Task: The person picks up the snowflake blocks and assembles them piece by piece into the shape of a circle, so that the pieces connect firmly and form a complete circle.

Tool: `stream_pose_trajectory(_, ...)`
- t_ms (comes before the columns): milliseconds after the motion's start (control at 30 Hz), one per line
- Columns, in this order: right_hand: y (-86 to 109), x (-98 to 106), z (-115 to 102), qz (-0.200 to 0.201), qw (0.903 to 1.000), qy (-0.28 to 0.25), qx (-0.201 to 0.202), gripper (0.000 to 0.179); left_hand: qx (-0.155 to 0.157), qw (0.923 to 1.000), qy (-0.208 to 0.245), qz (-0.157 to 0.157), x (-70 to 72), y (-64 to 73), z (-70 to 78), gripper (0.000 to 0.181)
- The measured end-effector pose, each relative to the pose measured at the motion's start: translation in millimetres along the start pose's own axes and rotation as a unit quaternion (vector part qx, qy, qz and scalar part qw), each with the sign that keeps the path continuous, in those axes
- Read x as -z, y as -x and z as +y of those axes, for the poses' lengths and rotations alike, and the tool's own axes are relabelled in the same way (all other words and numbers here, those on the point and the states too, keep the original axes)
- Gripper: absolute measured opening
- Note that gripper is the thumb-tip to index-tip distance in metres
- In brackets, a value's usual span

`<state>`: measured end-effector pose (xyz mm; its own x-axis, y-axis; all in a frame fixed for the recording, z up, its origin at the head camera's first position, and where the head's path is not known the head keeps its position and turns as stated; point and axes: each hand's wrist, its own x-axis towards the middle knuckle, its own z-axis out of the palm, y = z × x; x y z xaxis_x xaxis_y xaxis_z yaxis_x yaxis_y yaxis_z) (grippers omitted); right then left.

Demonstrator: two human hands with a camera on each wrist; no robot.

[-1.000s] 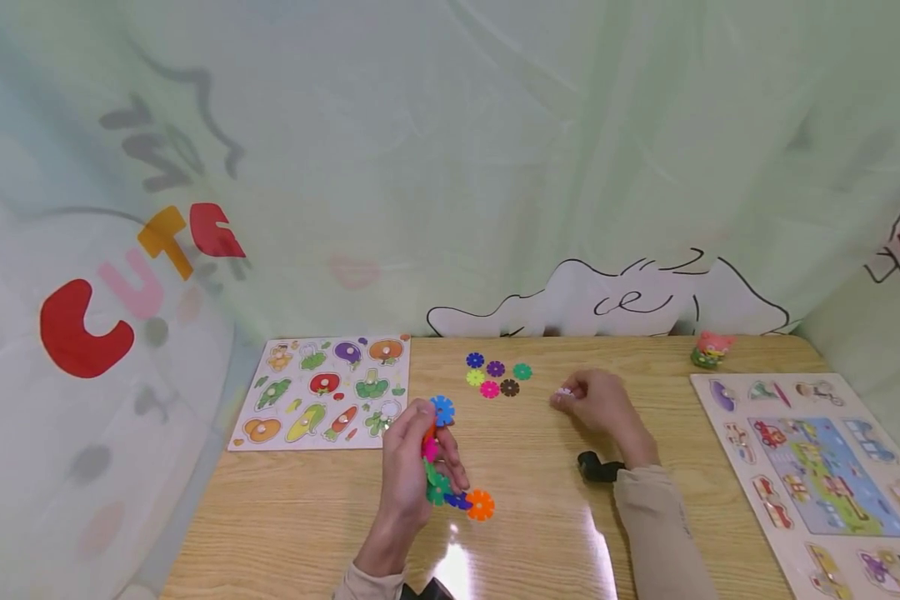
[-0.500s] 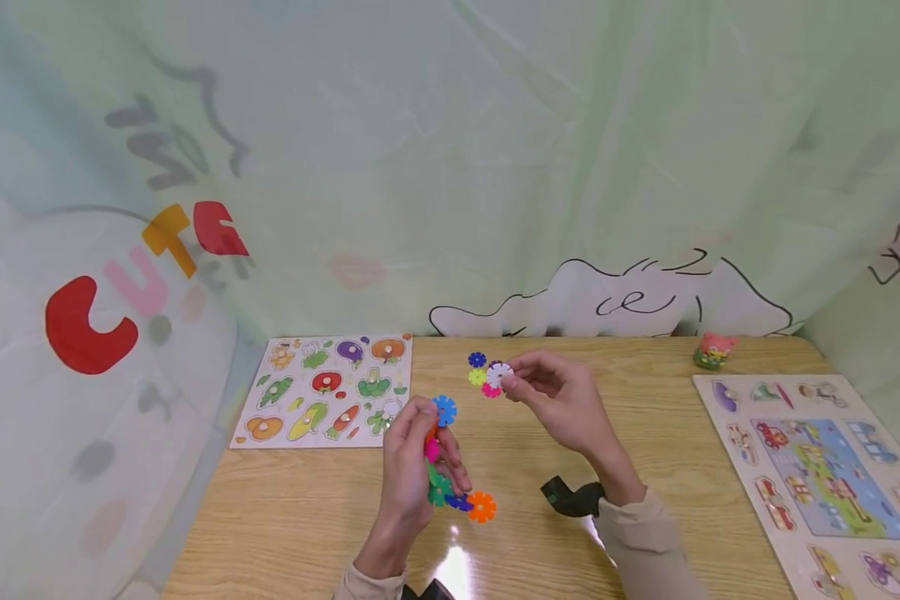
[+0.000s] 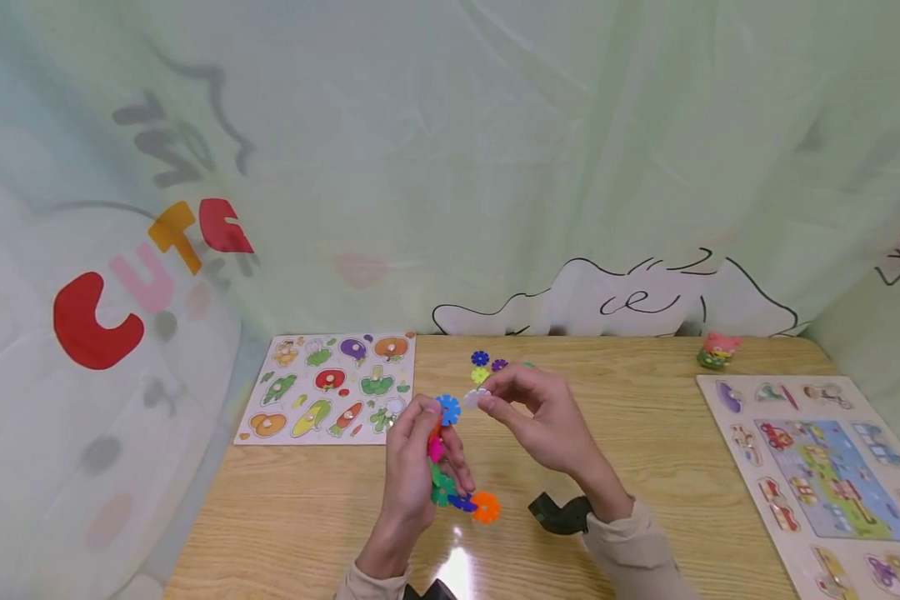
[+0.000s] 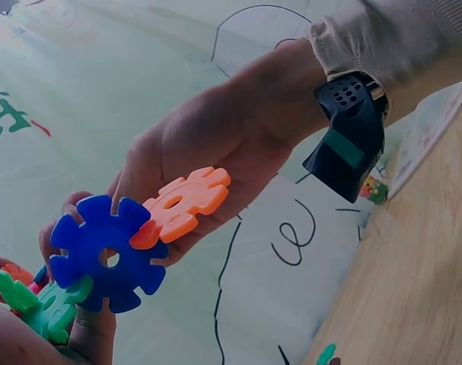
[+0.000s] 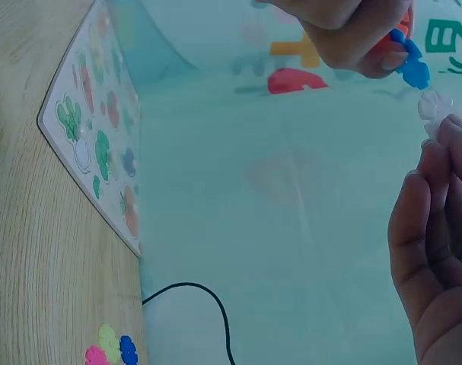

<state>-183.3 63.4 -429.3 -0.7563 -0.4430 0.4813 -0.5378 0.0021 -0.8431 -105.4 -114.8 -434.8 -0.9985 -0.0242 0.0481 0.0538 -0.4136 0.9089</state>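
Observation:
My left hand (image 3: 412, 471) holds a chain of linked plastic snowflake discs. At the chain's top, a light blue disc (image 3: 448, 410) sticks out past the thumb and index finger. Red-orange and pink discs lie within the grip, partly hidden. Below hang a green disc (image 3: 442, 490), a dark blue disc (image 4: 86, 236) and an orange disc (image 4: 196, 194) at the lower end. Between thumb and fingertips, my right hand (image 3: 543, 417) pinches a white snowflake disc (image 3: 476, 398). In the right wrist view this white disc (image 5: 434, 105) is close below the light blue disc (image 5: 415, 70).
Several loose discs, among them a dark blue one (image 3: 480, 358) and a yellow one (image 3: 480, 375), lie behind my right hand. A vegetable puzzle board (image 3: 375, 435) lies left, a vehicle puzzle board (image 3: 712, 392) right. A pink-topped figurine (image 3: 718, 350) stands at the back right.
My right hand has lifted the white disc from the table on the right and carried it left, close to the light blue disc. My left hand has stayed nearly still with the chain.

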Motion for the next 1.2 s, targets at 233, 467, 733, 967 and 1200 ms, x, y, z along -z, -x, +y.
stream_pose_trajectory(233,-0.3,-4.3,-1.9,0.000,0.9985,0.022,0.050,0.005,-0.010,0.9995,-0.029,0.012,-1.9,0.5,1.8,0.028)
stream_pose_trajectory(467,-1.1,-9.6,-7.0,0.017,0.9903,0.067,0.121,0.015,-0.080,0.9877,-0.116,0.068,-6.2,2.2,3.0,0.032)
stream_pose_trajectory(733,0.3,-15.1,-11.6,0.020,0.9861,0.081,0.144,0.011,-0.184,0.9534,-0.200,0.130,-7.2,5.0,2.2,0.034)
stream_pose_trajectory(967,2.4,-21.5,-14.5,0.039,0.9762,0.124,0.174,0.013,-0.211,0.9473,-0.190,0.148,-6.5,3.6,1.0,0.034)
stream_pose_trajectory(1200,3.4,-28.3,-15.7,0.063,0.9681,0.144,0.195,0.026,-0.219,0.9414,-0.200,0.161,-7.4,3.8,-0.6,0.034)
